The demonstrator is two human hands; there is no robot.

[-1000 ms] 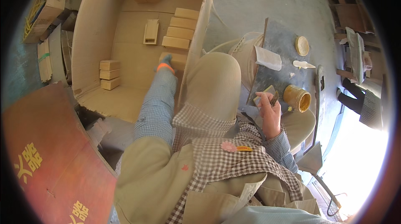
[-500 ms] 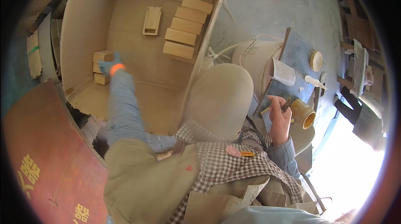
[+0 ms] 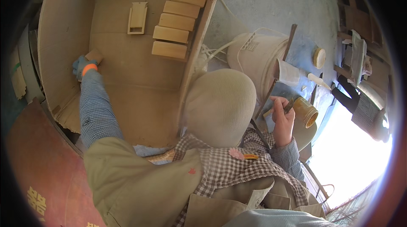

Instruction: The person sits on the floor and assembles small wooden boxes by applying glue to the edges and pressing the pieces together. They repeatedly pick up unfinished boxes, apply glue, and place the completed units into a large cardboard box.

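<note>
My left hand, in a blue glove with an orange cuff, is stretched into a big cardboard box at its left wall. Its fingers close around a small wooden block, which sits tilted; the glove hides whatever lies beneath it. Farther in, a pale wooden case shows an open slot at its near end. Several wooden blocks stand in a slanting row along the right wall. At the right, my bare right hand is raised, pinching a short dark flat tool.
Beside my right hand, an open yellow jar stands on a blue-grey board with a round lid and a white spatula. A white bucket is beside the box. A beige ribbed dome blocks the middle. A red panel lies lower left.
My left hand has moved left and closed on a block that stood in a small stack; the stack no longer shows. The view has shifted slightly. My right hand stays put with its tool.
</note>
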